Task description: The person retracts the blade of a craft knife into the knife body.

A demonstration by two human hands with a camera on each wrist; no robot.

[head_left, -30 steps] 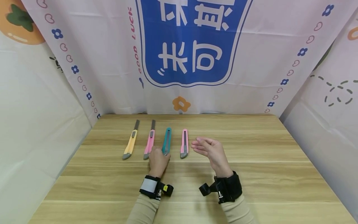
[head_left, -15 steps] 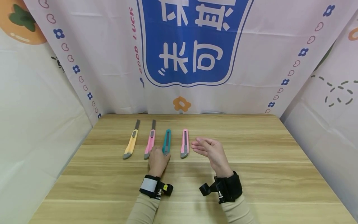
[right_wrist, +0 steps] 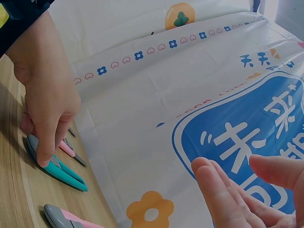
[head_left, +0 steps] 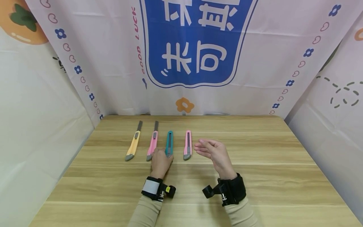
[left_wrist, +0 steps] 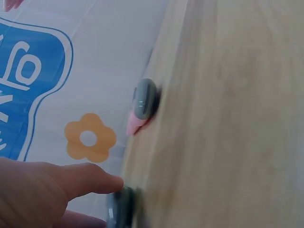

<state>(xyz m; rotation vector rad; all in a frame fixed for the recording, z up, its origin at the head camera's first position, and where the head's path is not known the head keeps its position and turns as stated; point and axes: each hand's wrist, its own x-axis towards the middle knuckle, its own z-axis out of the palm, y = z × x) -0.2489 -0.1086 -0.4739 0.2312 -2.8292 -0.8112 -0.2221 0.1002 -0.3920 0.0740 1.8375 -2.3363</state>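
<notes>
A teal utility knife [head_left: 169, 142] lies on the table, its grey end pinched between thumb and fingers of the left hand [head_left: 161, 162]; the right wrist view shows this grip on the teal knife [right_wrist: 73, 178] from the side. Left of it are a pink knife [head_left: 152, 144], partly behind the hand, and a yellow knife [head_left: 133, 147], both with blades out. A light pink knife [head_left: 187, 143] lies between the teal one and the right hand [head_left: 216, 156]. That right hand is raised, fingers extended and loosely bent, holding nothing.
The wooden table [head_left: 269, 176] meets a printed white cloth [head_left: 255, 78] along its back edge. More cloth [head_left: 42, 110] hangs at the left side, and another panel [head_left: 329, 116] at the right.
The teal knife has turned from a slight slant to nearly straight, and its far end has come slightly nearer the person. The left hand keeps its grip; the right hand has stayed still.
</notes>
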